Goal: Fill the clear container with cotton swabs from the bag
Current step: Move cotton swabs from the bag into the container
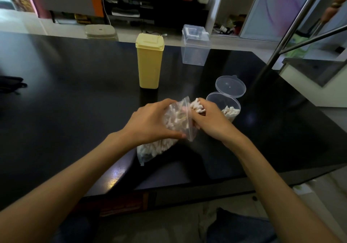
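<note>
Clear zip-top plastic bag of cotton swabs (159, 139) lies on the glossy black table (75, 96), near its front edge. Left hand (150, 122) on the bag; right hand (210, 118) at the bag's mouth, to its right. Round clear plastic container with hinged lid (224, 105) stands just right of the hands, swabs inside. Tall yellow plastic lidded bin (149, 62) behind the bag; clear rectangular plastic box (195, 45) right of the bin, further back.
</note>
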{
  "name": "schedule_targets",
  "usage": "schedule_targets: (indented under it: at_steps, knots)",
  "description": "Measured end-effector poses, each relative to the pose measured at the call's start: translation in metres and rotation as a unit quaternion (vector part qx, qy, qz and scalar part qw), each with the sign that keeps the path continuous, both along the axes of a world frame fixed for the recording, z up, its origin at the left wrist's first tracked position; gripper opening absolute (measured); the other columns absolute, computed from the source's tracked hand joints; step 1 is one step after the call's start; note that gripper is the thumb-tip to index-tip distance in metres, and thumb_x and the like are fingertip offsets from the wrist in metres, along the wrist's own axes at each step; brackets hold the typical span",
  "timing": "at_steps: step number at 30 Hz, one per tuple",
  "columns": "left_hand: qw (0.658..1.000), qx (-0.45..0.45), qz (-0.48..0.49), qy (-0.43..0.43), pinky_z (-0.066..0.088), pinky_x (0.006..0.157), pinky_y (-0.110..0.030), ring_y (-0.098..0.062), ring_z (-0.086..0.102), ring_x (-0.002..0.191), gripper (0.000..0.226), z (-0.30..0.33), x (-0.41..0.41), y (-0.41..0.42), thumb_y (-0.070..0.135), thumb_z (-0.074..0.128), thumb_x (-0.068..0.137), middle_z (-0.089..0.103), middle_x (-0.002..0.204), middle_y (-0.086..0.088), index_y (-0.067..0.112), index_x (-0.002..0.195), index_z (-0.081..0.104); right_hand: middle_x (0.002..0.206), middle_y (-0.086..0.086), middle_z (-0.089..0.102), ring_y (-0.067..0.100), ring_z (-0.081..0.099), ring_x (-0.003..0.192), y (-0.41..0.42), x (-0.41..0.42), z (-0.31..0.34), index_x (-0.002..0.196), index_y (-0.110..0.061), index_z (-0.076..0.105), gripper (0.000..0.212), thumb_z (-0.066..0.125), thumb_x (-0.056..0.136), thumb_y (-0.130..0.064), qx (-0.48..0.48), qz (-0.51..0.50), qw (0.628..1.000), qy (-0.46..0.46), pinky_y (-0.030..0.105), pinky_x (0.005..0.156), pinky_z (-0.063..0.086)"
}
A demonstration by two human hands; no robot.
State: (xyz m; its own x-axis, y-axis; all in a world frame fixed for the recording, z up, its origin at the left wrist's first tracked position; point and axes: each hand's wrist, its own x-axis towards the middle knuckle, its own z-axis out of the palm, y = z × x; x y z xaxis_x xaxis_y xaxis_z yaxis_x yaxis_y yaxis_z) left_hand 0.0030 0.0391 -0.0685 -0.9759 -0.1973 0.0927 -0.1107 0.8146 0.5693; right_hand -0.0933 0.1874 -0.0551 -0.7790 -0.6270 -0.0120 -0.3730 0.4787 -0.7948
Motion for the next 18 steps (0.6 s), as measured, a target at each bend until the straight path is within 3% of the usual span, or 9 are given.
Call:
schedule_targets:
  at_steps: [5,8,10,12,15,18]
  knots:
    - [0.992,-0.110,-0.039,0.048,0.046,0.088,-0.036,-0.016,0.054,0.111,0.071,0.006,0.001,-0.014,0.054,0.072,0.071,0.059,0.121,0.006,0.034,0.134,0.045,0.069,0.002,0.060,0.005,0.053,0.054,-0.002,-0.003,0.000,0.098,-0.005,0.063,0.017,0.053,0.094,-0.018,-0.019,-0.028,0.998,-0.047,0.011,0.047,0.042]
    - [0.981,-0.165,-0.072,0.073,0.036,0.104,-0.038,-0.019,0.042,0.126,0.091,0.009,-0.004,-0.022,0.059,0.073,0.067,0.049,0.138,0.000,0.028,0.144,0.035,0.066,0.003,0.056,0.006,0.050,0.053,-0.010,0.000,-0.005,0.102,0.003,0.060,0.023,0.050,0.096,-0.017,-0.049,-0.055,0.995,-0.068,0.008,0.043,0.039]
    - [0.982,-0.180,-0.054,-0.015,0.023,0.115,-0.041,-0.021,0.021,0.140,0.122,0.012,-0.006,-0.033,0.066,0.075,0.056,0.022,0.155,0.002,0.027,0.151,0.009,0.064,0.002,0.054,0.006,0.048,0.053,-0.016,-0.001,-0.009,0.105,0.007,0.059,0.025,0.049,0.097,-0.015,-0.070,-0.081,0.991,-0.077,0.007,0.043,0.039]
    - [0.977,-0.150,0.001,-0.152,0.024,0.115,-0.042,-0.026,0.016,0.141,0.136,0.018,-0.003,-0.046,0.055,0.085,0.050,0.007,0.155,0.002,0.026,0.150,-0.002,0.064,0.004,0.052,0.006,0.047,0.054,-0.018,0.000,-0.012,0.108,0.010,0.058,0.028,0.049,0.097,-0.014,-0.075,-0.086,0.988,-0.105,0.007,0.043,0.038]
    - [0.962,-0.113,0.031,-0.245,0.038,0.104,-0.038,-0.025,0.041,0.127,0.113,0.018,0.001,-0.060,0.038,0.089,0.055,0.028,0.144,0.001,0.028,0.145,0.022,0.069,0.008,0.053,0.008,0.046,0.057,-0.020,0.001,-0.014,0.111,0.012,0.057,0.034,0.050,0.096,-0.018,-0.083,-0.067,0.982,-0.159,0.011,0.046,0.039]
    - [0.973,-0.145,0.042,-0.176,0.042,0.094,-0.039,-0.023,0.048,0.121,0.084,0.011,0.002,-0.057,0.033,0.081,0.066,0.045,0.135,0.004,0.034,0.137,0.037,0.065,0.005,0.052,0.008,0.046,0.055,-0.021,0.002,-0.015,0.110,0.011,0.057,0.032,0.049,0.097,-0.018,-0.083,-0.061,0.975,-0.198,0.011,0.044,0.039]
